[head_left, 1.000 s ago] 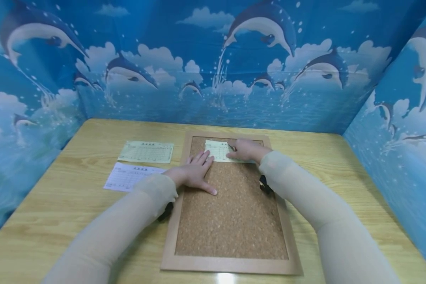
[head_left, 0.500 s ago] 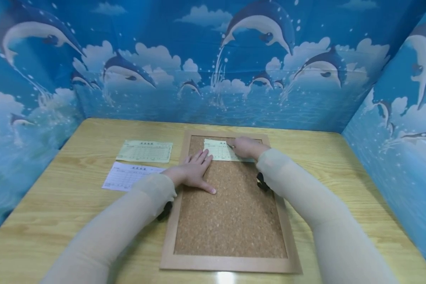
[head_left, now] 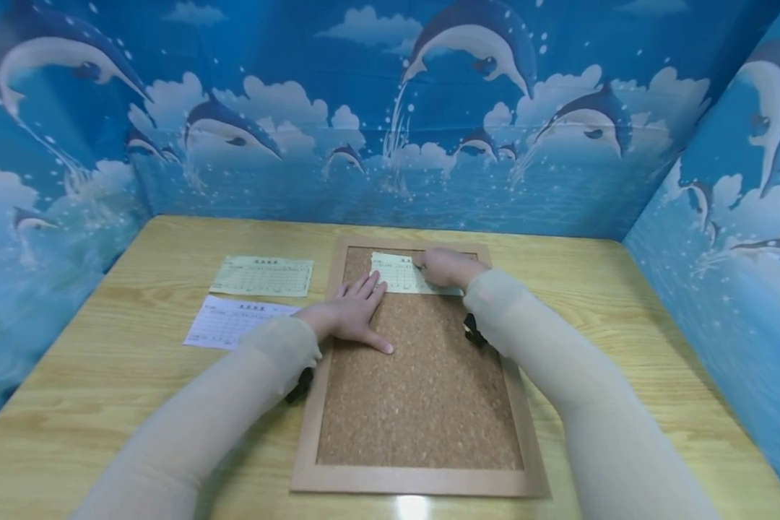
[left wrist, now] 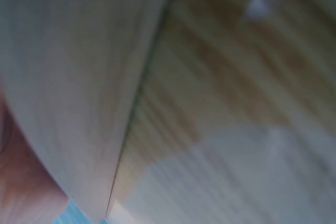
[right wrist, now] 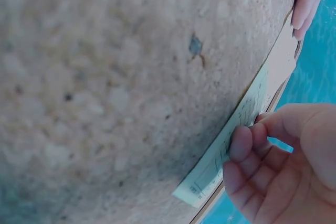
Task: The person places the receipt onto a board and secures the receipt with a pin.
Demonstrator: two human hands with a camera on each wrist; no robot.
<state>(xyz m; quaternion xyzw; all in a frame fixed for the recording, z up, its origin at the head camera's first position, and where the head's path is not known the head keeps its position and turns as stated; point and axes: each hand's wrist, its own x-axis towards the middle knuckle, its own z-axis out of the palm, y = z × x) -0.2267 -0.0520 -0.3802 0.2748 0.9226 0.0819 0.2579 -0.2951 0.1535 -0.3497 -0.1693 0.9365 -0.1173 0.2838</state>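
A pale green printed form [head_left: 396, 280] lies across the upper part of the framed cork board [head_left: 422, 390]. My left hand [head_left: 354, 310] rests with fingers spread on the board's left side, its fingertips at the form's lower left corner. Over the form's right half, my right hand [head_left: 448, 267] has curled fingers and pinches a small, thin dark object [head_left: 419, 267], mostly hidden by the fingers. In the right wrist view, thumb and forefinger of the right hand [right wrist: 283, 156] meet right at the form's surface, and I cannot tell the small object's kind.
Another pale green form [head_left: 263, 276] and a white form [head_left: 227, 323] lie on the wooden table [head_left: 104, 390] left of the board; the left sleeve overlaps the white one. A blue dolphin-print backdrop [head_left: 299, 166] stands along the table's back and sides.
My right hand's fingers have drawn in more tightly around the small dark object over the form. The left hand keeps its place, and the whole head view has shifted slightly.
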